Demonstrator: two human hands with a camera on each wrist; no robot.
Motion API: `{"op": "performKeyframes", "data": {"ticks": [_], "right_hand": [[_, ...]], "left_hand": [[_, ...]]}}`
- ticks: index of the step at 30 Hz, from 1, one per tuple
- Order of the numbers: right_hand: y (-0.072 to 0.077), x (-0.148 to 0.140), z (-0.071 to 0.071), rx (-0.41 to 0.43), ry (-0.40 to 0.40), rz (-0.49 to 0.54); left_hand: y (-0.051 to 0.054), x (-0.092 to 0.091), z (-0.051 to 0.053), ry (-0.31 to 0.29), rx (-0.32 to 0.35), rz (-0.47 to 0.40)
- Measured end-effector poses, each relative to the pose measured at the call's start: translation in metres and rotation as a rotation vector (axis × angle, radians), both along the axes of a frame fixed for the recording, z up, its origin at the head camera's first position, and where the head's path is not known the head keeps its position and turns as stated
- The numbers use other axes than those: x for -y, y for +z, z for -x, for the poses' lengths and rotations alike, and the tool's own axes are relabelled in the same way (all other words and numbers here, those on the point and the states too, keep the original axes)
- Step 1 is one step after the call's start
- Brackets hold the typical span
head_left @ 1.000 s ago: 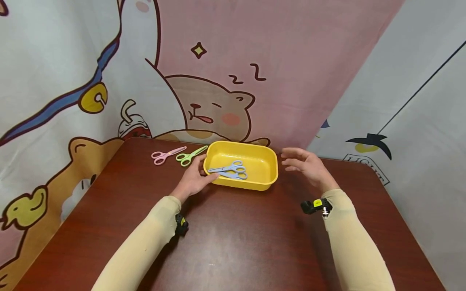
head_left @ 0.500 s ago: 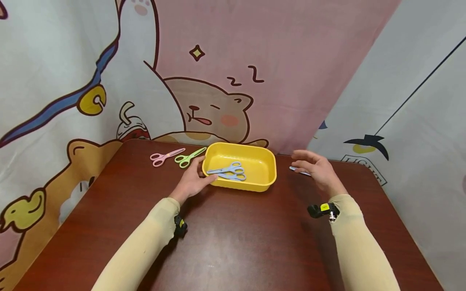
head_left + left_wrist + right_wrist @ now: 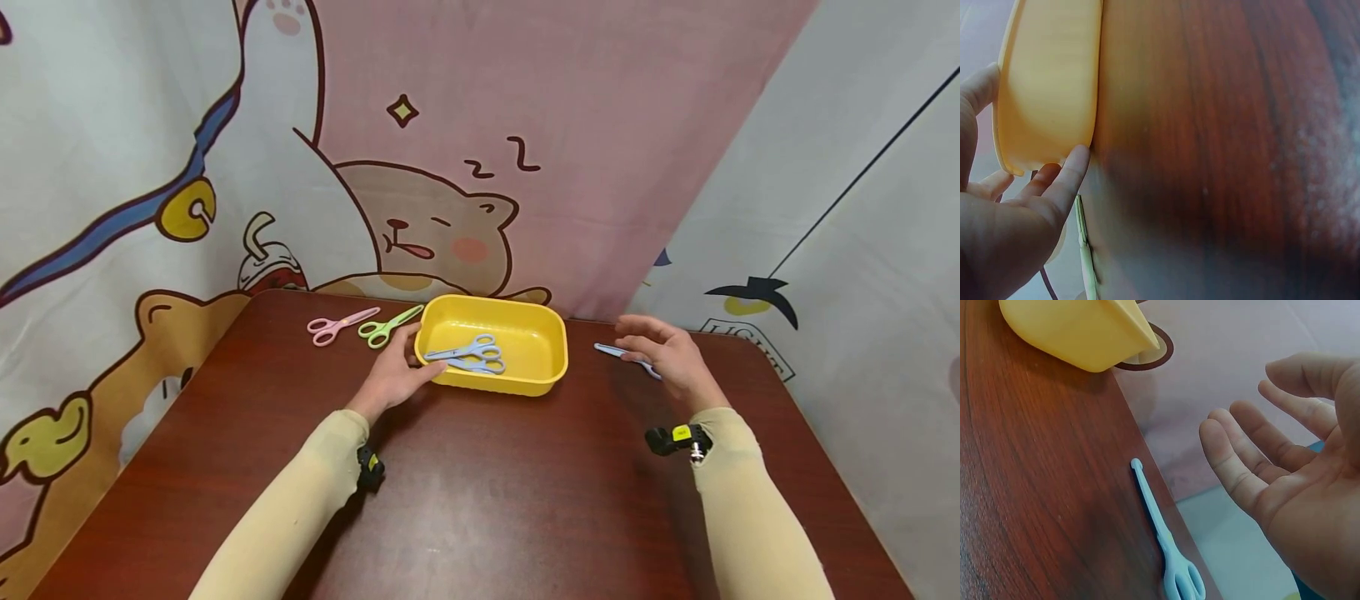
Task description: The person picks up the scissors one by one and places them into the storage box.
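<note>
A yellow plastic tray stands at the back of the table, and two pairs of light blue scissors lie overlapping inside it. My left hand grips the tray's left end, thumb on the near rim and fingers against the outer wall. The left wrist view shows the fingers on the tray's side wall. To the right, my right hand hovers over another pair of blue scissors, partly covering it in the head view. Its fingers are loosely bent, apart from the scissors in the right wrist view.
Left of the tray lie pink scissors and green scissors, the green ones close to my left hand. A printed cloth hangs right behind the brown table.
My right hand has moved right and slightly toward me, away from the tray. Blue scissors beneath it have come into sight on the table. The left hand stays on the tray.
</note>
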State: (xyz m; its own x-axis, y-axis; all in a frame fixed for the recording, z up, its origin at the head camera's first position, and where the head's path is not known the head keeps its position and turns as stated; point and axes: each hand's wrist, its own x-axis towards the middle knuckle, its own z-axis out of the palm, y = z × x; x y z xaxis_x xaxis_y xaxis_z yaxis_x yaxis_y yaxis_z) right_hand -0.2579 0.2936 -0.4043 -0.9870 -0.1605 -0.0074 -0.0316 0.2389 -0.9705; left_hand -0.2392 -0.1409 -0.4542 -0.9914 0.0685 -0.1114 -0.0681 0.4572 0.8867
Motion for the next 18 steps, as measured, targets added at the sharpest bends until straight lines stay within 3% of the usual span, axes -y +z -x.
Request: {"op": "performKeyframes", "data": {"ticks": [4, 12, 18], "right_hand": [[-0.004, -0.005, 0.0, 0.009, -0.005, 0.058], [-0.008, -0.015, -0.002, 0.031, -0.011, 0.007], [-0.01, -0.021, -0.004, 0.033, -0.02, 0.037]], "left_hand": [[-0.001, 0.001, 0.0, 0.002, 0.0, 0.008], [-0.001, 0.001, 0.0, -0.006, -0.011, 0.0], [-0.002, 0.001, 0.0, -0.004, -0.011, -0.008]]}}
